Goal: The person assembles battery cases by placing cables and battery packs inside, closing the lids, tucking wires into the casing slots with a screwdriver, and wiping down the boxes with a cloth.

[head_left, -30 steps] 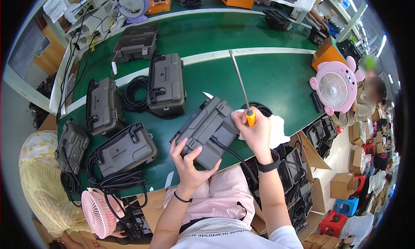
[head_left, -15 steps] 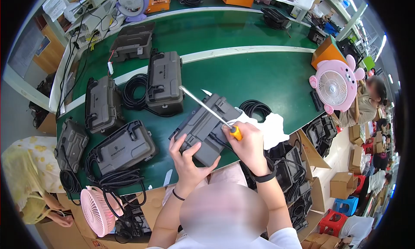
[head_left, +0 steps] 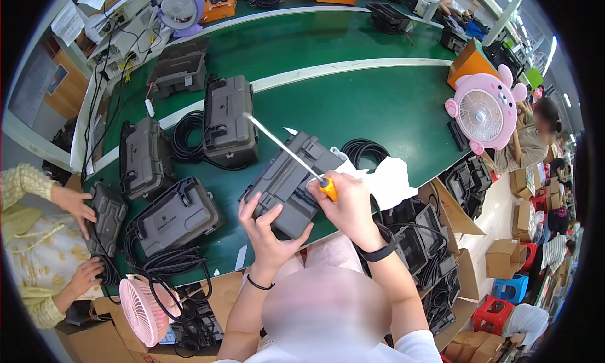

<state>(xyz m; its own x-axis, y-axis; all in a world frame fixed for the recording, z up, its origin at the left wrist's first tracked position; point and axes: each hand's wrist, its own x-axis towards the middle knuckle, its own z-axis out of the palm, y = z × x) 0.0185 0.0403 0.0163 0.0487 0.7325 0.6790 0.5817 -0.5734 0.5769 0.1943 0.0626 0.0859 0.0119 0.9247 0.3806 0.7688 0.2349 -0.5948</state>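
Note:
A dark grey plastic case (head_left: 290, 180) lies tilted at the table's front edge, its latches showing. My left hand (head_left: 270, 234) grips its near left side, with fingers over the top and thumb along the front. In my right hand (head_left: 348, 205) is a screwdriver (head_left: 283, 147), held by its yellow handle; the long shaft points up and left above the case. My right fingertips are close to the case's side, and whether they touch it I cannot tell. Beside that hand lies a white cloth (head_left: 389, 183), with a coiled black cable (head_left: 364, 154) behind it.
More grey cases (head_left: 230, 120) with coiled cables stand on the green table (head_left: 340, 104) to the left. At far left a co-worker's hands (head_left: 75, 205) touch a smaller case (head_left: 108, 218). A pink fan (head_left: 484, 114) stands right, another (head_left: 144, 309) front left. Boxed cases (head_left: 435, 262) sit at lower right.
The co-worker's hands have come up to the small case at far left. My hands, the screwdriver and the case look nearly the same; the whole view has shifted slightly.

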